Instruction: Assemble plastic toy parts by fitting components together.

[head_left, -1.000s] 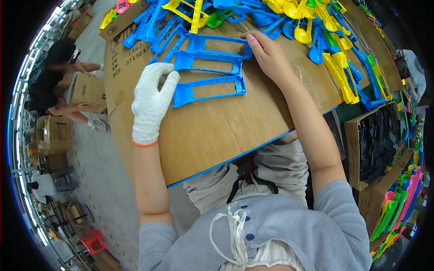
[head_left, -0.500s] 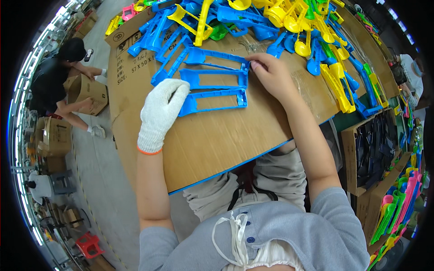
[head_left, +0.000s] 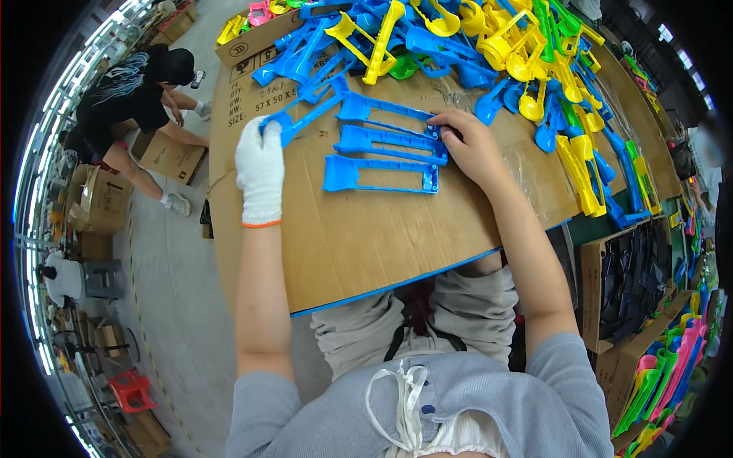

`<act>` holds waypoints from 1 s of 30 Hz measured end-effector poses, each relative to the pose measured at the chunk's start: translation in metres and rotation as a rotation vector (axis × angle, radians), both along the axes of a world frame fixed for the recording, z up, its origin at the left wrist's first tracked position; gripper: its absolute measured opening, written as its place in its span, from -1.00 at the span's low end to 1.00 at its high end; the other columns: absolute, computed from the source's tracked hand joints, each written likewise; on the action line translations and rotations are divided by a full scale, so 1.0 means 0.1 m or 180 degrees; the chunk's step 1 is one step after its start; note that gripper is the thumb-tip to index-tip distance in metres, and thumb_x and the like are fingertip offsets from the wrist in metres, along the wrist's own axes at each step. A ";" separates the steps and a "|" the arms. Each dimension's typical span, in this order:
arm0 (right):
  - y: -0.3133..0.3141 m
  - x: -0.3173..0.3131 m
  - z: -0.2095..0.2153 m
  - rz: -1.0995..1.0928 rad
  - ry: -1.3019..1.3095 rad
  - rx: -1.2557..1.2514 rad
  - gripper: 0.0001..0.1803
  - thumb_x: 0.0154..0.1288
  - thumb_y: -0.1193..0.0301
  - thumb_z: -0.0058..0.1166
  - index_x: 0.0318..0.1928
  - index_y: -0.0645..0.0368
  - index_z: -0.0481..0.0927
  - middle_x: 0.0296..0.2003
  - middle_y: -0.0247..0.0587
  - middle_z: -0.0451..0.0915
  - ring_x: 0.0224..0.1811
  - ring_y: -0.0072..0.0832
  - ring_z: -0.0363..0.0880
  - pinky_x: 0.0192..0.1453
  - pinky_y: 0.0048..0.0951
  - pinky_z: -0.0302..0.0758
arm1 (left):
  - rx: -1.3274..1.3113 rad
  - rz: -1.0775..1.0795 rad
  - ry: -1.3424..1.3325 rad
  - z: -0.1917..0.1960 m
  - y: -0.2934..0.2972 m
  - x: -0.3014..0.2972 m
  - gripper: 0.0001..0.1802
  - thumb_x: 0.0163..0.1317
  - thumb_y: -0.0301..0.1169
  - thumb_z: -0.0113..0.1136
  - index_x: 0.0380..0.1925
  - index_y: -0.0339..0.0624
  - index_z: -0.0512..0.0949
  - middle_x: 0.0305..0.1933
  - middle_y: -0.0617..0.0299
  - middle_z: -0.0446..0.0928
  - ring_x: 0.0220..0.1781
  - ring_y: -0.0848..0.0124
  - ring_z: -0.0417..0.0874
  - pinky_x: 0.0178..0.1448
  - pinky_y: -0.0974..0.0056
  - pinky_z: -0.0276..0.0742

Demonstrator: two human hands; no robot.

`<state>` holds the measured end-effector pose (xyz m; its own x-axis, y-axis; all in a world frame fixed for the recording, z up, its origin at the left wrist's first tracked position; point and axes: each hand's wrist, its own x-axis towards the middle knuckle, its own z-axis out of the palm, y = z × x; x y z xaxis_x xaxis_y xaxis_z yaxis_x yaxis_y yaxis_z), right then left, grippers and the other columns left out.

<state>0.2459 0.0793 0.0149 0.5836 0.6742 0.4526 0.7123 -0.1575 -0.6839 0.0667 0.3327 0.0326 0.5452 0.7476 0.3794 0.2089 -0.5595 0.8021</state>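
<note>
My left hand (head_left: 260, 172), in a white knitted glove, is closed on the wide end of a blue plastic frame (head_left: 288, 130) with a long open middle, lying at a slant. To its right, three similar frames lie roughly parallel: an upper frame (head_left: 354, 106), a middle frame (head_left: 353, 140) and a lower frame (head_left: 341, 174). My bare right hand (head_left: 472, 145) has its fingers bent at the right end of the upper frame, pinching it. The lower frame lies apart from both hands.
A cardboard sheet (head_left: 397, 229) covers the table. A heap of yellow scoops (head_left: 527, 65) and blue and green pieces fills the far side. At right stands a carton (head_left: 595, 290) of dark parts. Another person (head_left: 126, 107) bends over a box on the left.
My left hand has left the row's left ends, moved up and left, and taken hold of the slanted frame. My right hand stays at the row's right ends. The person at left has shifted.
</note>
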 end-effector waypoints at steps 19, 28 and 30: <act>-0.01 -0.01 0.04 -0.0198 0.0208 0.0016 -0.72 0.05 0.65 -0.09 -0.20 0.23 0.57 -0.26 -0.09 0.56 -0.14 -0.21 0.51 -0.06 -0.32 0.44 | -0.0371 -0.0796 0.0311 0.02 -0.32 0.10 -0.58 0.21 -0.30 0.12 0.00 -0.35 0.41 -0.02 0.06 0.49 -0.03 0.41 0.51 0.07 0.34 0.42; 1.05 -0.29 0.59 0.0320 -0.0528 0.0188 -0.83 0.09 0.47 0.00 -0.30 0.19 0.59 -0.31 -0.06 0.58 -0.18 -0.12 0.53 -0.10 -0.20 0.48 | -0.1382 -0.0306 -0.0939 -0.15 0.06 0.06 -0.69 0.18 -0.42 0.00 -0.09 -0.33 0.46 -0.11 0.12 0.53 -0.08 0.43 0.54 0.00 0.36 0.46; 1.47 -0.26 0.48 0.0078 -0.1302 -0.0221 -0.78 0.07 0.34 0.04 -0.30 0.18 0.62 -0.31 -0.05 0.60 -0.17 -0.16 0.55 -0.09 -0.21 0.49 | -0.1627 -0.0290 -0.1154 -0.15 0.05 0.10 -0.74 0.17 -0.45 0.01 -0.15 -0.32 0.49 -0.18 0.17 0.55 -0.20 0.48 0.55 -0.12 0.41 0.48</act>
